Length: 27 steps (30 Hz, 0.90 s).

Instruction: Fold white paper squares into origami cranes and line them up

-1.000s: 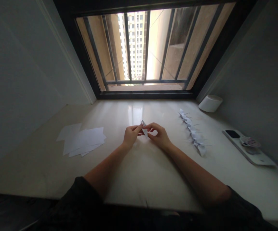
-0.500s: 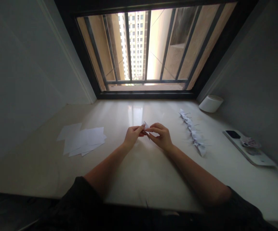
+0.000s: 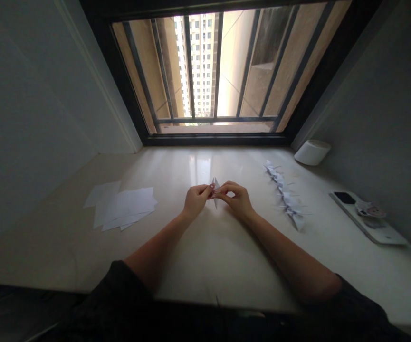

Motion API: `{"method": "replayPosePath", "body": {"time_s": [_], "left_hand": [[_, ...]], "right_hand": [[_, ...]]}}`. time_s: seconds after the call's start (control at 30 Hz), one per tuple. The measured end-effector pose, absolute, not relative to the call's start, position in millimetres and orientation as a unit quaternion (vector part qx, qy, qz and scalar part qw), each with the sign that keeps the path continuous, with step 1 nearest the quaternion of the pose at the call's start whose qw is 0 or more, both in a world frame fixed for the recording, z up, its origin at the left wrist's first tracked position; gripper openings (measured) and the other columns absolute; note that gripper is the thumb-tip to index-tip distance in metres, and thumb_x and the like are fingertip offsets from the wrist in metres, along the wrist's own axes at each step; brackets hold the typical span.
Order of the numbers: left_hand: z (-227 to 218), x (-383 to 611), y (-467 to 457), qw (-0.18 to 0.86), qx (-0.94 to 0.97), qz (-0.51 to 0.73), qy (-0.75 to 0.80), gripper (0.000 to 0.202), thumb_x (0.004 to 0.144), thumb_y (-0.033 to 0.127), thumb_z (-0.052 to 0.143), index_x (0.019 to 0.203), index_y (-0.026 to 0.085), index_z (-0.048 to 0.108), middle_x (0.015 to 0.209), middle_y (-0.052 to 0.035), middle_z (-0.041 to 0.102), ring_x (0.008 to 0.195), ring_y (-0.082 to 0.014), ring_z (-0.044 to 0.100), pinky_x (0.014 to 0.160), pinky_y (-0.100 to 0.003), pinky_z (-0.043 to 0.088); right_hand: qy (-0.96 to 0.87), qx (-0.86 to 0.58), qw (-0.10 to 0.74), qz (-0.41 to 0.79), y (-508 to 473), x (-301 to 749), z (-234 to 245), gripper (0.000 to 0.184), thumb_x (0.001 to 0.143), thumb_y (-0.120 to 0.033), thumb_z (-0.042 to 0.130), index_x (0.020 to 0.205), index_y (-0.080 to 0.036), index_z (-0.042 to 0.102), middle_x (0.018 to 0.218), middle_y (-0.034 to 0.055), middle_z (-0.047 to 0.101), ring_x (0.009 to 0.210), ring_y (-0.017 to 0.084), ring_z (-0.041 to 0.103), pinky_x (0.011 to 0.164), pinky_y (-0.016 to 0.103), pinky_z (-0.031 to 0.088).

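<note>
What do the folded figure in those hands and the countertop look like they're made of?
The folded figure looks like thin white paper: crisp creases, like the loose sheets nearby. The countertop seems polished stone, perhaps marble or quartz: its glossy surface mirrors the window light.

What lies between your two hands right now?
A folded white paper, pinched by the left hand and the right hand, shows there in the head view.

The one view looks from the person's head, forward and down past the forearms, with the left hand (image 3: 196, 200) and right hand (image 3: 238, 201) at mid-frame. It is close enough that the dark sleeves (image 3: 119, 289) crowd the bottom edge below the hands — yet wide enough to take in the stone counter (image 3: 212, 266) around them and the barred window (image 3: 198, 71) beyond them.
</note>
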<state>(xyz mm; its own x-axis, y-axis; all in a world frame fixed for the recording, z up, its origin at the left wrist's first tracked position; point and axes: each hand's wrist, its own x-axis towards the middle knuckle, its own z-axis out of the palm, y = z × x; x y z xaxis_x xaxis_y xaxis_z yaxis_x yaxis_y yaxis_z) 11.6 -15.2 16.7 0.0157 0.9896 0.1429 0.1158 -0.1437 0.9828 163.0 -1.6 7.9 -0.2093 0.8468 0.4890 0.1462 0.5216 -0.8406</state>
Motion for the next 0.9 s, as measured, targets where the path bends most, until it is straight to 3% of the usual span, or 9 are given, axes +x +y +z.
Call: {"method": "replayPosePath", "body": {"time_s": [0.23, 0.4, 0.53, 0.9], "left_hand": [[13.1, 11.3, -15.7, 0.404, 0.586, 0.497, 0.495, 0.042, 0.077, 0.051, 0.053, 0.062, 0.014, 0.063, 0.060, -0.0023, 0.060, 0.060, -0.0130, 0.054, 0.058, -0.023, 0.041], [13.8, 13.9, -15.4, 0.424, 0.569, 0.502, 0.495, 0.044, 0.075, 0.053, 0.054, 0.057, 0.013, 0.061, 0.053, -0.0004, 0.053, 0.054, -0.0106, 0.048, 0.054, -0.022, 0.041], [14.6, 16.3, -15.2, 0.466, 0.528, 0.518, 0.485, 0.044, 0.072, 0.054, 0.057, 0.062, 0.012, 0.064, 0.057, -0.0014, 0.057, 0.056, -0.0111, 0.052, 0.059, -0.024, 0.046], [14.1, 18.3, -16.5, 0.459, 0.513, 0.543, 0.481, 0.041, 0.071, 0.052, 0.060, 0.064, 0.013, 0.067, 0.058, -0.0022, 0.060, 0.058, -0.0123, 0.055, 0.060, -0.026, 0.048]], "right_hand": [[-0.678, -0.378, 0.527, 0.347, -0.4, 162.1, 7.8, 0.022, 0.071, -0.040, 0.068, 0.059, -0.022, 0.065, 0.065, 0.0007, 0.059, 0.063, 0.015, 0.054, 0.060, 0.029, 0.042], [-0.680, -0.378, 0.531, 0.336, -1.8, 162.0, 7.0, 0.020, 0.069, -0.040, 0.070, 0.062, -0.021, 0.068, 0.066, 0.0012, 0.062, 0.063, 0.015, 0.055, 0.061, 0.029, 0.043], [-0.661, -0.390, 0.554, 0.322, -2.1, 160.4, 4.7, 0.019, 0.064, -0.040, 0.074, 0.066, -0.021, 0.069, 0.066, 0.0012, 0.064, 0.062, 0.014, 0.054, 0.060, 0.029, 0.043], [-0.636, -0.423, 0.571, 0.301, -4.9, 156.9, 7.9, 0.022, 0.063, -0.039, 0.074, 0.059, -0.020, 0.065, 0.062, 0.0000, 0.064, 0.059, 0.014, 0.054, 0.059, 0.028, 0.041]]}}
